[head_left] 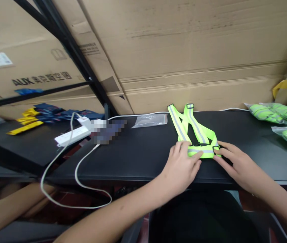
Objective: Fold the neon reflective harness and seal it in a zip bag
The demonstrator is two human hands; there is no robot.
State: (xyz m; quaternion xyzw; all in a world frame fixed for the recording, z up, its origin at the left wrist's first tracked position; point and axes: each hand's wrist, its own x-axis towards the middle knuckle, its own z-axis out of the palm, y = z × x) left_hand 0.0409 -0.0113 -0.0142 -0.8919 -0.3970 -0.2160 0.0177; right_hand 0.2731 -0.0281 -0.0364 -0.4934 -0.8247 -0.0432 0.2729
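At the far left, a forearm (11, 209) that isn't yours reaches in low, apart from your own arms. Behind it, on a dark shelf (11, 141), lie yellow strips (25, 123) and navy pieces (49, 109), with large cardboard cartons (196, 50) stacked behind a black rack frame (67, 44). Next comes a white power strip (74, 135), its pale cable (82, 182) looping down past the edge of the black counter (138, 152). A blurred patch hides whatever lies just beside it. Farther right, a flat clear plastic bag (149, 120) lies near the back of the counter.

The neon-yellow reflective vest (194, 131) lies in front of you, right of that bag, with its two straps stretched out flat toward the cartons. Its gathered band (201, 152) sits between your hands. Your left hand (181, 165) rests on one end, with its fingers (183, 146) lying across the band. Your right hand (236, 165) has its fingers (224, 148) slightly spread at the other end. You can't tell whether either hand is pinching. The straps remain unfolded and the vest is out of any bag, while at the right end, bagged vests (272, 113) lie piled.
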